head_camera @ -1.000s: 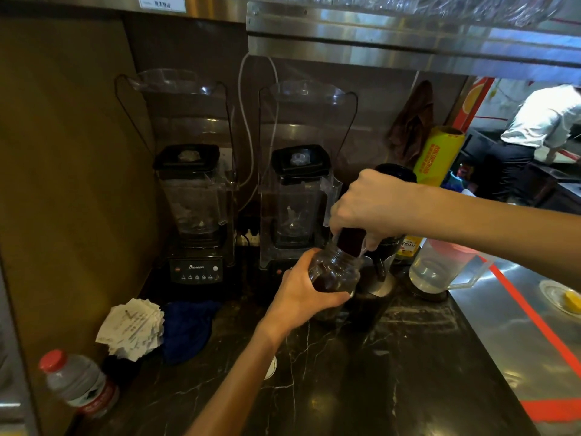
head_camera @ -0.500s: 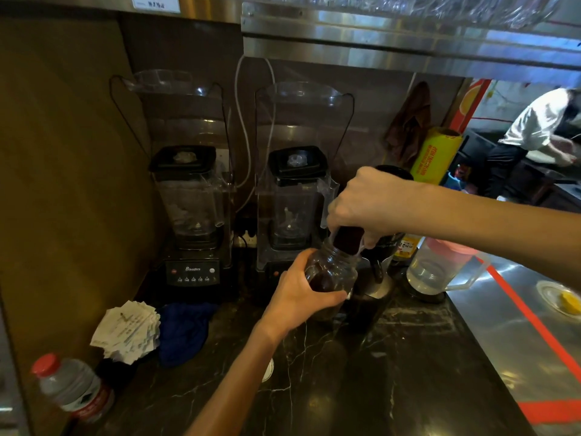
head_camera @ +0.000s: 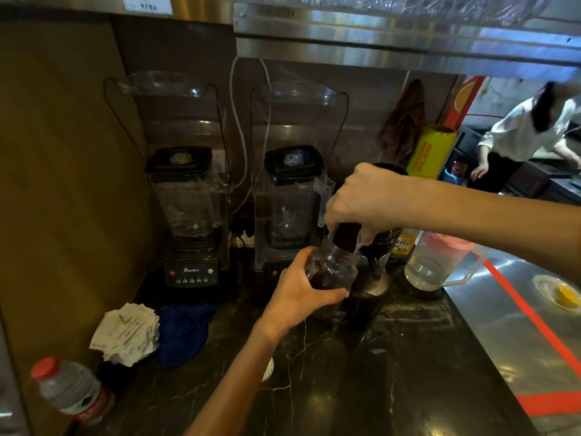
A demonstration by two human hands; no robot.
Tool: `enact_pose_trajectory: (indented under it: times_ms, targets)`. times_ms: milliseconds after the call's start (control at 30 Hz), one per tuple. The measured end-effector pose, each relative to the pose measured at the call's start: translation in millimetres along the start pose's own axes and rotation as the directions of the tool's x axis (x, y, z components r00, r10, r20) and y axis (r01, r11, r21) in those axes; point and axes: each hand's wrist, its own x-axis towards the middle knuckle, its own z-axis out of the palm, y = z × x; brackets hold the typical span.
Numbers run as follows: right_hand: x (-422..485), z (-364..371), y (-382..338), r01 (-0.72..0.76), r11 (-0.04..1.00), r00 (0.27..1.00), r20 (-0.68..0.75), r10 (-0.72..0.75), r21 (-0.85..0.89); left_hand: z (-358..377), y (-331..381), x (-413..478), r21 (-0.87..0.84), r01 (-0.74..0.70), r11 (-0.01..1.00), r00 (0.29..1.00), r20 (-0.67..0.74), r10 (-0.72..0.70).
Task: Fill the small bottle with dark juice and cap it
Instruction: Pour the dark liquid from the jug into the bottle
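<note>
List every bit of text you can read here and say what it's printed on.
"Blenders": control panel of the left blender.
Yellow roll: red lettering, too blurred to read.
Yellow-labelled bottle: print illegible.
Shelf tag: blurred.
Paper slips: too small.
Water bottle label: unreadable.

You are looking at a dim, warm-toned scene; the blender alcove sits in deep shadow, and the brightest area is the lit room at the far right; glare streaks the steel shelf (head_camera: 408,42) overhead and the steel counter (head_camera: 503,325) on the right; small highlights dot the dark marble counter (head_camera: 361,388); straight lines bow at the edges from the wide lens; the water bottle (head_camera: 72,391) at lower left is soft and stretched; the person in white (head_camera: 528,130) is smeared with motion blur.
</note>
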Motion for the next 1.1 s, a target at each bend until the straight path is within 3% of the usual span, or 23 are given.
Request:
enact_pose_trajectory:
  times_ms: [467,1100]
  targets:
    - [-0.7,-4.8,3.6,0.032,0.997,0.999,0.009,-0.032,-0.075,-2.2,2.0,2.0,-0.005,-0.022,1.000,1.000,-0.021,0.022]
    - [-8.1,-3.1,7.4,-0.019,1.000,1.000,-0.023,0.018,-0.016,-0.1,0.6,7.4,0.025,-0.021,0.999,0.999,-0.023,0.022]
